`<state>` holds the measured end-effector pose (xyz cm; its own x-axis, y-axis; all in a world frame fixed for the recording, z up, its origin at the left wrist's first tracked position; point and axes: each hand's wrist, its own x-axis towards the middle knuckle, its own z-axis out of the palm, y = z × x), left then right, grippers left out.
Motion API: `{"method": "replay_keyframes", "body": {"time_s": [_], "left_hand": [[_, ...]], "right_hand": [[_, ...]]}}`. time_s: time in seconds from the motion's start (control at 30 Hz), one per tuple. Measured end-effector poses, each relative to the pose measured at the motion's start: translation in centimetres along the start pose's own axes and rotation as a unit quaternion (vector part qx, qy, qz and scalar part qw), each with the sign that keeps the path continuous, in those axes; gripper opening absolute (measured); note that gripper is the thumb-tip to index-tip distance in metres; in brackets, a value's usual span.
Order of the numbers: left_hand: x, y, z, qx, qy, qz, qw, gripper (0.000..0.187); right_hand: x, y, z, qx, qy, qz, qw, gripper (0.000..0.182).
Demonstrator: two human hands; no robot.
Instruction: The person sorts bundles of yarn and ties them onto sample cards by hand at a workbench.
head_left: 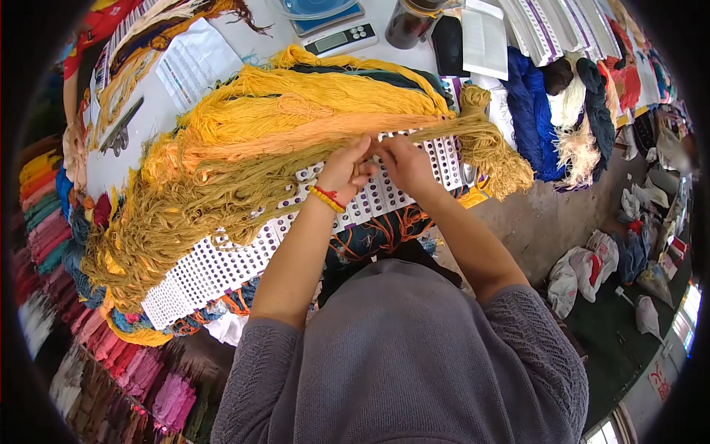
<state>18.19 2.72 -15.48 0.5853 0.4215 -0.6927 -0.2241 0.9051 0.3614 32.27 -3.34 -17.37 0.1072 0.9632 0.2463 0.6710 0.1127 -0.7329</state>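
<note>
A long hank of olive yarn [244, 177] lies across the table, and its twisted end [488, 140] bunches at the right. My left hand [344, 174], with red and yellow bracelets on the wrist, is closed at the yarn's near edge, thumb against the strands. Close beside it, my right hand [407, 166] pinches at the same olive yarn, fingertips almost meeting the left ones. The exact strands between my fingers are too fine to make out. Beneath both hands lies a white card [200, 274] with rows of dark purple dots. Orange yarn [325, 126] and yellow yarn [244, 96] lie just beyond.
A digital scale [340, 38], a dark jar [410, 26] and a black phone-like object [447, 48] stand at the back. Scissors [122, 127] and a printed sheet [196, 63] lie left. Blue yarn [526, 103] hangs right; plastic bags [584, 270] sit on the floor.
</note>
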Motion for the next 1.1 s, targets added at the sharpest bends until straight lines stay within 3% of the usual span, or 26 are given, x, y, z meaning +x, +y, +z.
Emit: {"method": "replay_keyframes", "body": {"time_s": [0.1,0.2,0.27,0.37,0.47,0.6,0.7,0.73,0.77,0.8,0.87,0.93,0.97,1.0,1.07,1.1], "left_hand": [[0.2,-0.7,-0.1,-0.008,-0.005,0.015,1.000,0.028],[-0.7,-1.6,-0.8,0.121,0.166,0.100,0.974,0.030],[-1.0,-1.7,-1.4,0.044,0.184,0.126,0.974,0.031],[-1.0,-2.1,-4.3,-0.196,0.144,0.095,0.965,0.020],[-1.9,-0.6,-6.9,-0.248,0.121,0.100,0.956,0.015],[-6.5,3.1,-8.9,-0.222,0.172,0.119,0.952,0.010],[-10.8,7.6,-12.9,-0.192,0.186,0.167,0.949,0.011],[-12.7,9.8,-16.7,-0.170,0.117,0.144,0.968,0.011],[-16.1,11.8,-15.4,-0.108,0.202,0.244,0.942,0.011],[-18.5,14.6,-16.3,-0.196,0.351,0.354,0.845,0.011],[-27.1,19.3,-23.7,0.052,0.501,0.389,0.771,0.017],[-39.0,24.2,-34.4,-0.037,0.454,0.420,0.785,0.015],[-42.7,24.8,-33.7,-0.075,0.512,0.407,0.753,0.015],[-48.0,25.7,-39.5,-0.041,0.452,0.477,0.753,0.017],[-51.1,24.6,-35.7,-0.056,0.474,0.521,0.708,0.019],[-52.8,24.6,-35.0,-0.037,0.451,0.528,0.718,0.021]], "right_hand": [[0.4,-0.3,0.2,-0.090,-0.050,0.025,0.994,0.018],[1.1,-0.1,0.8,-0.168,-0.088,0.060,0.980,0.032],[1.2,0.0,0.9,-0.188,-0.120,0.067,0.972,0.036],[0.8,0.5,1.4,-0.184,-0.113,0.072,0.974,0.036],[0.6,0.5,1.6,-0.191,-0.107,0.074,0.973,0.034],[0.6,0.6,1.8,-0.183,-0.140,0.117,0.966,0.034],[0.5,0.9,1.9,-0.202,-0.117,0.076,0.969,0.035],[0.5,0.9,1.9,-0.201,-0.116,0.073,0.970,0.035],[0.5,0.8,1.8,-0.198,-0.122,0.087,0.969,0.035],[0.5,0.6,1.8,-0.193,-0.129,0.101,0.967,0.035],[0.7,0.1,1.5,-0.184,-0.135,0.110,0.967,0.036],[0.8,-0.2,1.4,-0.168,-0.109,0.086,0.976,0.030],[0.9,-0.7,1.5,-0.156,-0.077,0.063,0.983,0.029],[0.8,-1.4,1.7,-0.144,-0.047,0.041,0.988,0.027],[0.9,-4.6,2.7,-0.129,-0.139,-0.048,0.981,0.022],[0.5,-5.9,4.3,-0.128,-0.201,-0.104,0.966,0.022]]}}
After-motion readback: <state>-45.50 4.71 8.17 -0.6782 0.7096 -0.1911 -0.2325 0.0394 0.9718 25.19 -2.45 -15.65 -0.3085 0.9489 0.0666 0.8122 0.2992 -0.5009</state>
